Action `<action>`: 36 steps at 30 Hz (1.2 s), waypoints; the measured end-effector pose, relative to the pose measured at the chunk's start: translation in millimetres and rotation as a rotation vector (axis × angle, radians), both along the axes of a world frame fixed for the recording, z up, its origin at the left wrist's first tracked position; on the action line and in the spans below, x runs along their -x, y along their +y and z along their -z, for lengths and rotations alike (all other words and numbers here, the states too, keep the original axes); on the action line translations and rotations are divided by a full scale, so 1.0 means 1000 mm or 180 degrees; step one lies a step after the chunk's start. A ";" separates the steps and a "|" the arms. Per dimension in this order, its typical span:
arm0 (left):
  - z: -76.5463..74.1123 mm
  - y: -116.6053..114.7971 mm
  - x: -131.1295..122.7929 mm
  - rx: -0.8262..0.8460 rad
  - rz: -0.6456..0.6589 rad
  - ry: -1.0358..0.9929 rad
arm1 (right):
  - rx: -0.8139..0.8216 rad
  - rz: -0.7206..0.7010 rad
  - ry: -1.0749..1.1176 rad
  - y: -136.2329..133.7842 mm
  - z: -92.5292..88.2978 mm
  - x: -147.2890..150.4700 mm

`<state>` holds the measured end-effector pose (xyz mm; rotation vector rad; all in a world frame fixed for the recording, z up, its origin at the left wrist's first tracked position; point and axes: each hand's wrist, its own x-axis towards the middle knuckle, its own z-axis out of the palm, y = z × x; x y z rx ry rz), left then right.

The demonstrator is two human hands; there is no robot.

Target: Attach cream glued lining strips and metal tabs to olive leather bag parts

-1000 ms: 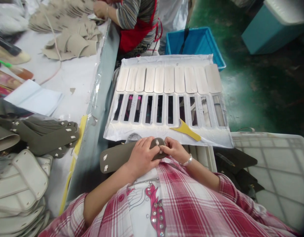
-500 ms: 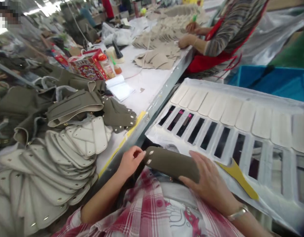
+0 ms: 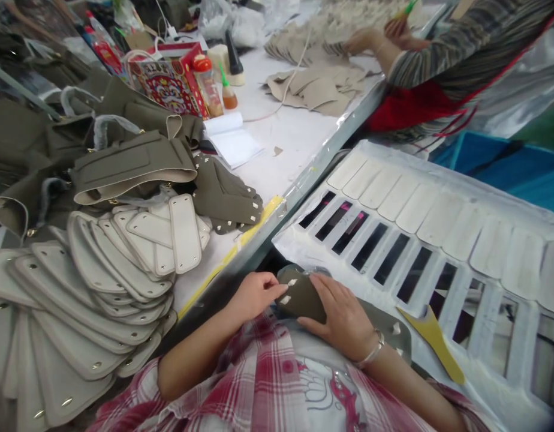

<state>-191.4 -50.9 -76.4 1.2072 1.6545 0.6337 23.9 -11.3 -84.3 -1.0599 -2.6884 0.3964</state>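
An olive leather-like strip [image 3: 385, 321] with rounded ends lies across my lap, with small white tabs near both ends. My left hand [image 3: 256, 295] is closed in a pinch at its left end, thumb and forefinger beside two white tabs [image 3: 286, 291]; whether a tab is between the fingertips I cannot tell. Flat over the strip rests my right hand [image 3: 342, 315], fingers stretched toward the far edge and thumb apart at the near edge. A yellow forked tool [image 3: 434, 345] lies just right of the strip.
Pale strips with metal studs [image 3: 124, 300] are heaped at left, beside olive bag parts [image 3: 137, 162] and tabbed olive pieces [image 3: 225, 195]. At right a slotted white rack [image 3: 394, 246] bears pale strips. A co-worker's sleeve [image 3: 439, 54] reaches over the white table [image 3: 299, 141].
My right hand has moved left along the strip, uncovering its tabbed right end. My left hand stays pinched at the left end. The camera view has shifted.
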 end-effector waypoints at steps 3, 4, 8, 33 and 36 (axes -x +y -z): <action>0.001 0.003 -0.001 -0.0172 -0.0010 0.0112 | 0.0033 0.0047 -0.0043 0.001 -0.001 0.002; 0.001 0.003 -0.001 -0.0213 0.0017 0.0152 | 0.0029 0.0048 -0.0060 0.001 -0.001 0.003; -0.001 0.003 0.002 -0.0226 0.0207 0.0295 | 0.0010 -0.0027 -0.0113 0.002 -0.001 0.004; -0.032 0.016 -0.008 -0.0356 0.0199 -0.0342 | 0.0405 -0.0063 -0.0293 -0.001 -0.009 -0.048; -0.038 0.017 -0.013 -0.0360 0.0161 -0.0395 | 0.0255 0.0060 -0.0253 -0.008 -0.007 -0.069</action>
